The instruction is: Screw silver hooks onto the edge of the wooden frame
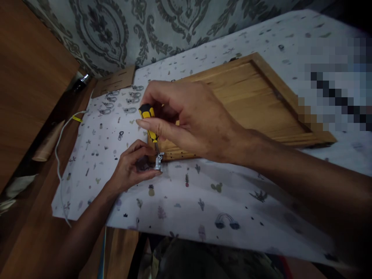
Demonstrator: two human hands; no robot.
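The right grip [197,120] clasps a screwdriver [151,126]; the left grip [128,166] pinches a hinge [158,163] at the near-left corner of the panel [226,102], towards the table's [177,217] left edge. Best keep the screwdriver straight, pressing steadily.

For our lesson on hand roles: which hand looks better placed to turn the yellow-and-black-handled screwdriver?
Probably the right hand: it grips the screwdriver, which points down at the small silver metal fitting. The left hand is at that fitting, not on the screwdriver.
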